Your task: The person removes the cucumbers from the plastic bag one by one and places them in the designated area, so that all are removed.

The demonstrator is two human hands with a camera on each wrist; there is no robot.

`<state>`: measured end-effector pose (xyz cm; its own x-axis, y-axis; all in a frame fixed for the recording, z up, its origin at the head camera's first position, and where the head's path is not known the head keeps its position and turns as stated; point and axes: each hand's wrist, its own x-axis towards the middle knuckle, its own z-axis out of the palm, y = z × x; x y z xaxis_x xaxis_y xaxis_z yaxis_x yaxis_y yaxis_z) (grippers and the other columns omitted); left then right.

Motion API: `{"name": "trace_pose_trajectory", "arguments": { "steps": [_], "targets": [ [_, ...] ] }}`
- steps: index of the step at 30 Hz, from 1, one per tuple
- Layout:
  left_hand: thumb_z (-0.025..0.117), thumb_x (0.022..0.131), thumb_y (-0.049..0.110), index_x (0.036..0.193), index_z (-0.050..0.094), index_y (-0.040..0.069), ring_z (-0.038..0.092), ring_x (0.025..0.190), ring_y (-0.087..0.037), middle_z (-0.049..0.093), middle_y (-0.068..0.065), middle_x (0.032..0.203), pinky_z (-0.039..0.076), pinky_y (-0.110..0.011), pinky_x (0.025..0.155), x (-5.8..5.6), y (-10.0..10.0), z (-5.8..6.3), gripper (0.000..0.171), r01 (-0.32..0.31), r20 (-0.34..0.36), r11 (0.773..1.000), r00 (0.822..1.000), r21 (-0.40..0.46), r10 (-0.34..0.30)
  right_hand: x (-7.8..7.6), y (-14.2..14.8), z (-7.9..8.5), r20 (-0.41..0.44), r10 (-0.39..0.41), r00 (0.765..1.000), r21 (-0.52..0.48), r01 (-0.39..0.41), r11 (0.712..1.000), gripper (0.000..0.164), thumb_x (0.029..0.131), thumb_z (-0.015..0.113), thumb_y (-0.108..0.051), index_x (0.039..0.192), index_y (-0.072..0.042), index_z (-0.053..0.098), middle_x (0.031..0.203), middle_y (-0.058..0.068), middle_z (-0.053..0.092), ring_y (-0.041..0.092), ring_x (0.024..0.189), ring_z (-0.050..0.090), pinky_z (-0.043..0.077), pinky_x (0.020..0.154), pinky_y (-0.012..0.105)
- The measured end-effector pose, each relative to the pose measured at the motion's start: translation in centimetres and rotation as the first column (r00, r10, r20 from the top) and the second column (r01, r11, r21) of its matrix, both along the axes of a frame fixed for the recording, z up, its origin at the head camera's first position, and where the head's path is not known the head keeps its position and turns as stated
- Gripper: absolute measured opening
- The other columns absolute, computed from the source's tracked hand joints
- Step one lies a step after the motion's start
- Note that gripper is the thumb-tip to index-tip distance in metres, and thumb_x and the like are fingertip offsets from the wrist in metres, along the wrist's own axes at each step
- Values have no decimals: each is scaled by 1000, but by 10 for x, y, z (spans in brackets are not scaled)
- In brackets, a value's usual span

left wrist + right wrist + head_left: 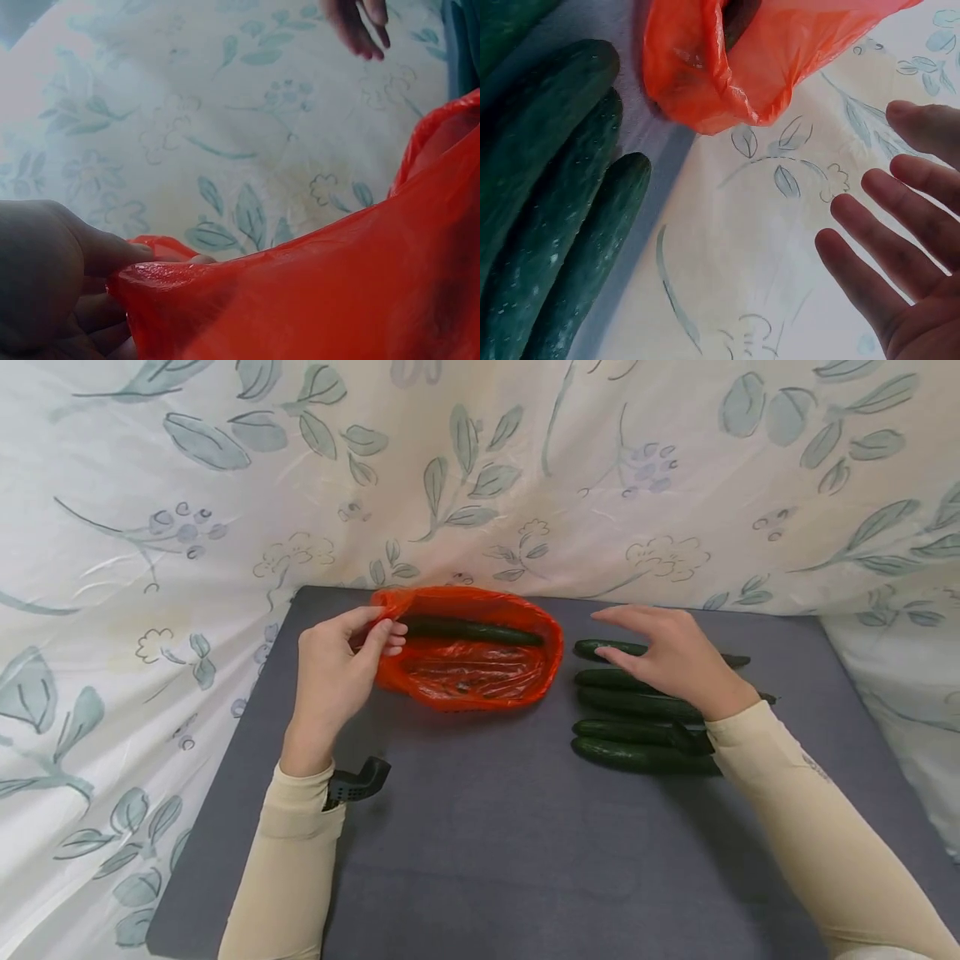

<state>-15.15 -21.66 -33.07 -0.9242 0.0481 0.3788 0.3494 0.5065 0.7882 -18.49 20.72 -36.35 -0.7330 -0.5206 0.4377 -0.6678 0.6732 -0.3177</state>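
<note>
A red plastic bag lies with its mouth spread wide, and one cucumber rests inside along its far side. My left hand pinches the bag's left rim between thumb and fingers; the left wrist view shows the red film drawn taut from that grip. Above the farthest of several loose cucumbers, right of the bag, hovers my right hand, holding nothing. Its fingers are spread and extended in the right wrist view, apart from the cucumbers.
Everything lies on a dark grey table. A floral-patterned white cloth hangs behind the table and along its sides. A black strap mount is on the left wrist.
</note>
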Motion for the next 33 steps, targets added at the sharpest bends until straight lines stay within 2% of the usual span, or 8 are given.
{"name": "trace_pose_trajectory", "arguments": {
  "steps": [5, 9, 18, 24, 33],
  "targets": [
    [71, 107, 9, 125, 77, -5, 80, 81, -18, 81, -10, 100, 62, -18, 78, 0, 1, -1, 24, 2, 5, 1000, 1000, -3, -2, -17, -16, 1, 49, 8, 999, 1, -8, 1000, 50, 91, 91, -16, 139, -11, 74, 133, 11, 75, 32, 114, 74, 62, 93, 56],
    [71, 107, 8, 124, 77, -5, 80, 81, -18, 81, -10, 100, 62, -18, 78, 1, 1, 0, 23, 1, 5, 1000, 1000, -4, -1, -28, -30, 2, 92, 14, 996, 4, -14, 1000, 50, 93, 89, -17, 140, -11, 73, 135, 10, 74, 32, 120, 72, 59, 101, 58],
    [71, 106, 6, 123, 78, -5, 80, 80, -18, 81, -10, 99, 62, -18, 77, 0, 2, 0, 22, 8, -3, 1000, 1000, 1, -8, -42, -57, 0, 147, 62, 987, -19, -60, 998, 48, 95, 87, -16, 140, -10, 73, 138, 8, 72, 29, 127, 69, 56, 108, 56],
    [70, 107, 6, 123, 78, -5, 80, 80, -19, 81, -10, 99, 62, -17, 77, 0, 2, 1, 21, 6, -12, 1000, 1000, -3, -6, -51, -70, -3, 160, 102, 982, -16, -101, 995, 45, 97, 86, -16, 140, -9, 73, 137, 11, 73, 29, 126, 69, 56, 109, 54],
    [70, 107, 8, 126, 77, -5, 79, 81, -18, 81, -10, 100, 62, -16, 77, 1, 3, 1, 24, 8, 10, 1000, 1000, -21, -8, -61, -91, -12, 217, 66, 974, 56, -80, 995, 49, 97, 85, -18, 143, -7, 71, 138, 10, 72, 29, 124, 68, 57, 105, 49]
  ]
}}
